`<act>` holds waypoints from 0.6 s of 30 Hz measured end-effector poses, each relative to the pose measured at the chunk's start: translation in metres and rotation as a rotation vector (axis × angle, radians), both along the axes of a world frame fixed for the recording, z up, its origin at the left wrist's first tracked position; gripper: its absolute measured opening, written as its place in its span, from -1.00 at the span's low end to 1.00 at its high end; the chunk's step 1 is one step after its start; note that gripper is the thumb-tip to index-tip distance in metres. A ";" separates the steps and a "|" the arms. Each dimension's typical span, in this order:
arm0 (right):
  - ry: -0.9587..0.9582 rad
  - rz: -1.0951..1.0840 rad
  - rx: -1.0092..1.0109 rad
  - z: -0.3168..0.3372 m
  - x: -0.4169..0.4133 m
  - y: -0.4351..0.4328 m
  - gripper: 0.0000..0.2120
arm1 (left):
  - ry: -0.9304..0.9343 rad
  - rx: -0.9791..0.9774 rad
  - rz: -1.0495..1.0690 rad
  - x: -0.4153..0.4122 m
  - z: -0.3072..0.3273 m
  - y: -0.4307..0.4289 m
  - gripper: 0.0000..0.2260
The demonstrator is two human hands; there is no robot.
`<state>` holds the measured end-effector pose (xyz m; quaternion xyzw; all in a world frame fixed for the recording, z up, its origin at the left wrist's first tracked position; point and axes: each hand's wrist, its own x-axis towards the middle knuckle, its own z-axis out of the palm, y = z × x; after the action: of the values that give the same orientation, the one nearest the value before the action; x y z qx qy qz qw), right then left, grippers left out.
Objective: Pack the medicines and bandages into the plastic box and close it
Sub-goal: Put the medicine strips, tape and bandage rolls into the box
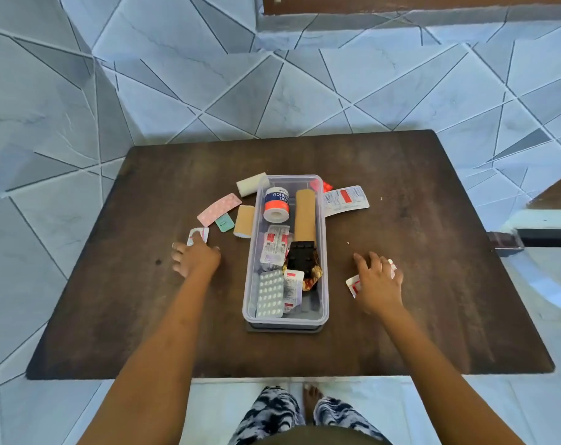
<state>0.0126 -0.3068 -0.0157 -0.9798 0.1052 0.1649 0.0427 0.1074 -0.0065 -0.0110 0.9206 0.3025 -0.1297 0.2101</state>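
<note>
Head view: clear plastic box (324, 252), a long rounded rectangle, sits mid-table (433, 300) on dark matte wood, its long axis running away from the person. Inside lie a tape roll (275, 203), a tan bandage roll (305, 216) lengthwise, and foil blister strips (269, 293). Left hand (195, 258) presses curled fingers on a small strip (198, 235). Right hand (377, 282) lies over a red-and-white strip (353, 284); grip unclear.

One head-worn camera looks steeply down, close over the table (401, 187).
</note>
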 end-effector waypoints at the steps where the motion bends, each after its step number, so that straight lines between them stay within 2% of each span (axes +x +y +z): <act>1: -0.015 0.011 -0.038 0.001 -0.001 0.000 -0.40 | 0.008 -0.008 -0.005 -0.001 -0.002 0.001 -0.50; 4: -0.079 0.013 -0.137 0.007 0.001 0.002 -0.65 | -0.070 0.052 -0.060 -0.004 -0.006 0.004 -0.57; 7: -0.088 -0.007 -0.187 0.012 0.005 0.004 -0.74 | -0.138 -0.015 -0.026 -0.004 -0.004 0.009 -0.55; 9: -0.098 -0.029 -0.172 0.017 0.008 0.005 -0.77 | -0.208 -0.082 0.015 -0.004 0.003 0.010 -0.63; 13: -0.151 -0.118 -0.004 0.036 0.015 0.008 -0.78 | -0.444 -0.325 0.122 0.006 0.023 0.004 -0.81; 16: -0.277 -0.241 0.177 0.061 0.027 0.018 -0.85 | -0.596 -0.507 0.038 0.017 0.042 -0.007 -0.85; 18: -0.378 -0.263 0.295 0.080 0.037 0.027 -0.83 | -0.609 -0.629 -0.041 0.018 0.056 -0.021 -0.80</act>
<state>0.0493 -0.2798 0.0647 -0.9543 0.1964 -0.0145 0.2249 0.1253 -0.0279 0.0450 0.8139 0.1543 0.0578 0.5572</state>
